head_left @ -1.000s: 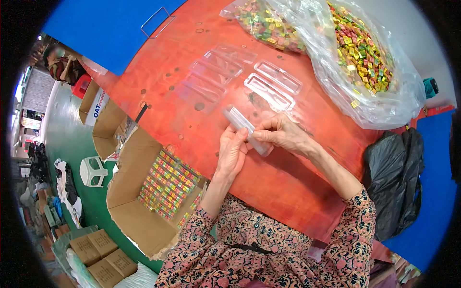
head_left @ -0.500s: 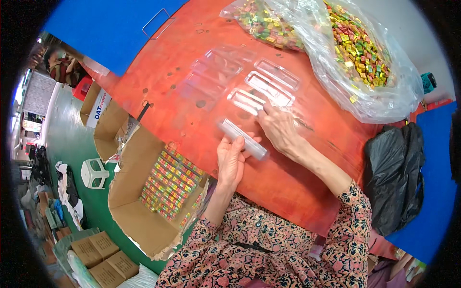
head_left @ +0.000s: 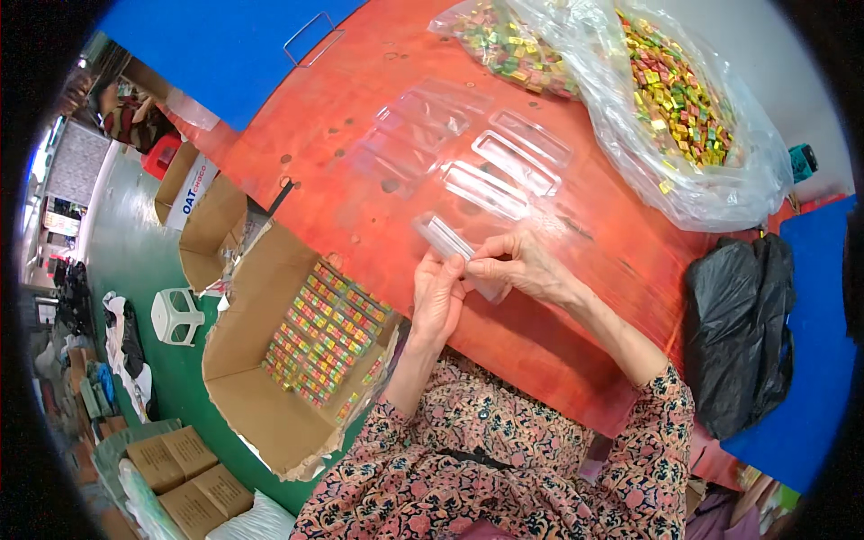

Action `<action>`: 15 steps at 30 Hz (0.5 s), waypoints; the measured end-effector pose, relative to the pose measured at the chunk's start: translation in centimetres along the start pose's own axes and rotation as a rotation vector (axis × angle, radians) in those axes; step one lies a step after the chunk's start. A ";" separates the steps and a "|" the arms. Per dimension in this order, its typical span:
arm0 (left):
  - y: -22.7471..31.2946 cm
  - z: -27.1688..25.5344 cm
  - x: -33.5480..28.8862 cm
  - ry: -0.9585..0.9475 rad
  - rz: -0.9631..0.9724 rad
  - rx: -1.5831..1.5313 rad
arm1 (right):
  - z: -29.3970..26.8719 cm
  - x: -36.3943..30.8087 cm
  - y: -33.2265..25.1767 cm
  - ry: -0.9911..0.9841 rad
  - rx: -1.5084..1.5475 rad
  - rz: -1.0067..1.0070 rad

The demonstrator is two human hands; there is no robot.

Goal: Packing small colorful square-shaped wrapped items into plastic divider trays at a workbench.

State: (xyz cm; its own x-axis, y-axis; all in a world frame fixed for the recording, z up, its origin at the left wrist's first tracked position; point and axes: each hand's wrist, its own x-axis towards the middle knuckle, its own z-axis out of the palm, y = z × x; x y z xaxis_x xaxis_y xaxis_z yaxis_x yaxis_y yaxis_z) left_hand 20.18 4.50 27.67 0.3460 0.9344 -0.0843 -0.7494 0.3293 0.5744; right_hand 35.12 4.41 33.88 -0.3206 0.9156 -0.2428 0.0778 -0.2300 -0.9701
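Note:
A narrow clear plastic tray (head_left: 441, 234) is held in my left hand (head_left: 436, 301), above the near part of the red table, tilted with its far end up to the left. My left thumb presses along its side. My right hand (head_left: 529, 266) is closed at the tray's near end, thumb and forefinger pinched on it beside my left thumb. Whether a second clear piece sits between those fingers is hard to make out. Beyond my hands, several like clear trays (head_left: 486, 191) lie side by side on the table, with thin clear plastic sheets (head_left: 409, 135) to their left.
A big clear bag (head_left: 747, 193) of small colourful wrapped cubes (head_left: 679, 99) sits at the far right. Black plastic bags (head_left: 740, 333) lie on the right. Left of the table stands an open carton (head_left: 252, 405) holding packed rows of cubes (head_left: 324, 333). A white stool (head_left: 176, 315) stands farther left.
My right hand has come back from the trays on the table to the tray in my left hand and now pinches it. The left hand still holds it.

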 end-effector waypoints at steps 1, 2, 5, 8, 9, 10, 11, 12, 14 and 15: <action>0.0 0.0 0.0 0.002 0.000 -0.005 | 0.0 0.1 0.0 -0.007 -0.006 0.002; -0.1 0.0 0.2 0.006 0.007 -0.010 | 0.0 0.2 0.1 0.012 -0.050 -0.033; -0.4 -0.3 0.0 0.039 0.032 -0.017 | 0.4 -0.3 -0.3 0.135 -0.253 -0.122; -0.5 -0.2 -0.3 0.127 0.095 0.120 | 0.3 -0.5 -0.9 0.408 -0.729 -0.424; -0.2 -0.3 -0.6 0.185 0.116 0.156 | 0.2 -0.4 -1.0 0.566 -1.045 -0.670; 0.3 -0.5 -1.0 0.246 0.141 0.193 | 0.3 -0.2 -0.4 0.564 -1.043 -0.676; 0.7 -0.6 -1.2 0.259 0.182 0.185 | 0.4 0.1 1.0 0.486 -1.191 -0.612; 1.1 -0.8 -1.5 0.260 0.184 0.187 | 0.6 0.4 2.2 0.403 -1.335 -0.544; 1.5 -1.1 -1.9 0.304 0.234 0.232 | 0.7 1.1 3.2 0.353 -1.444 -0.529; 1.5 -1.2 -2.0 0.300 0.233 0.237 | 0.7 1.3 3.6 0.346 -1.443 -0.539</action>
State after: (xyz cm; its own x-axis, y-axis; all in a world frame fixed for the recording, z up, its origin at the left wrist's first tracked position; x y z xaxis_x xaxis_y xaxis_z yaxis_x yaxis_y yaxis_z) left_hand 17.65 3.26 27.73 -0.0222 0.9895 -0.1430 -0.6261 0.0978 0.7736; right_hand 34.32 4.55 30.05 -0.4001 0.8570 0.3248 0.8923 0.4451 -0.0754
